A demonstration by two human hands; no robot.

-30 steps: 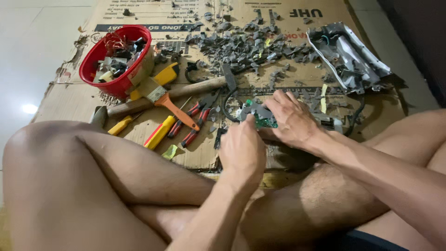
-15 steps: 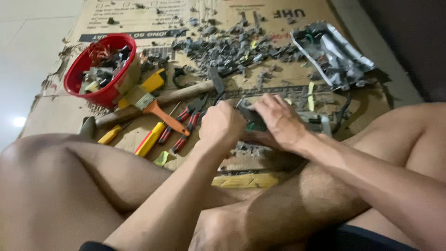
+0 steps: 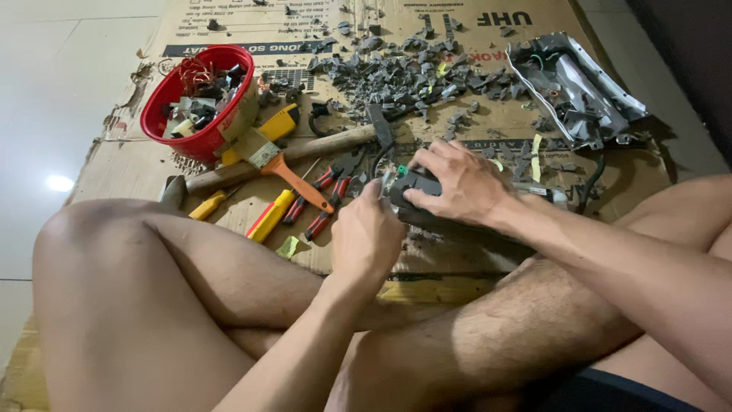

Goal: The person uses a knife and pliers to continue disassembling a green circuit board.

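Head view: littered cardboard [image 3: 488,23] on tile floor [image 3: 69,69]

Green circuit board now hidden; both hands [image 3: 415,206] grip a dark casing [image 3: 415,187].

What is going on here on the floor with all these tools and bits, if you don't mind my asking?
A person sits cross-legged on flattened cardboard, working at a dark electronic part. The right hand presses down on it while the left hand works at its near end. Beside them lie a hammer, a paintbrush, red-handled pliers, a red bowl of parts and a heap of grey fragments.
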